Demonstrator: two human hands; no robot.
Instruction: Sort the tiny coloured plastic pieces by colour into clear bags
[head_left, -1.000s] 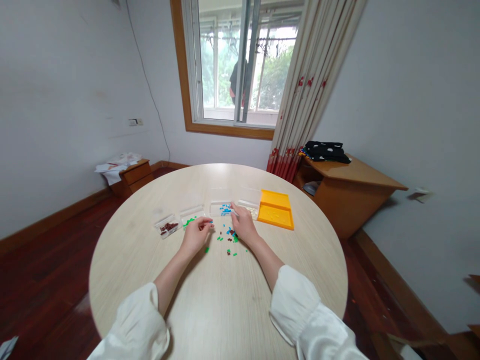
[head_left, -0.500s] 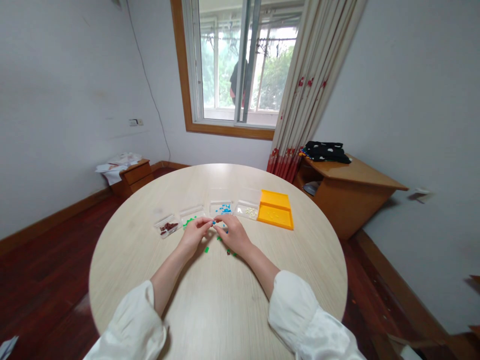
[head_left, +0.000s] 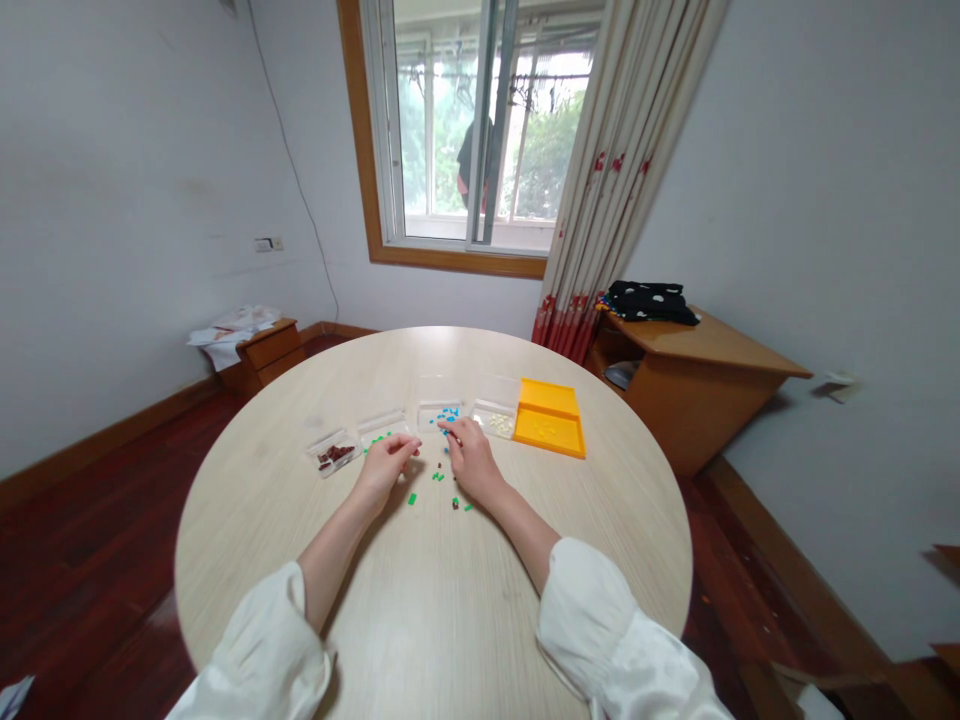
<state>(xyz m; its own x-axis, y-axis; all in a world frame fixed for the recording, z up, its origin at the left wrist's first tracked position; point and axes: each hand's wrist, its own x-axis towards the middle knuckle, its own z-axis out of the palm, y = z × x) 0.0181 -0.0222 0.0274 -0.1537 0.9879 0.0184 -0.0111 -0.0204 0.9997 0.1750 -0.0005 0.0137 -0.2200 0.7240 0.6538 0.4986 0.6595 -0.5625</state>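
My left hand (head_left: 387, 468) hovers in front of the green-piece tray, thumb and fingertips pinched together. Whatever is in that pinch is too small to make out. My right hand (head_left: 474, 461) reaches to the near edge of a clear tray (head_left: 424, 418) of small blue bricks (head_left: 448, 414), its index finger stretched forward and thumb apart. Between the hands lie a green flat piece (head_left: 412, 499), several small green bricks (head_left: 438, 477) and a tiny brown piece (head_left: 439, 465). Closer to me is a small brown-and-green piece (head_left: 455, 504).
A clear tray of brown bricks (head_left: 335, 457) stands at the left of the row, beside a clear tray (head_left: 384, 422) with green bricks. Farther right are a tray of cream pieces (head_left: 498, 423) and an open yellow case (head_left: 551, 392). All sit on the round table (head_left: 420, 620).
My hands have come apart from their meeting point. The right moved forward to the blue-brick tray; the left drew slightly left. The blue piece between them no longer shows there.
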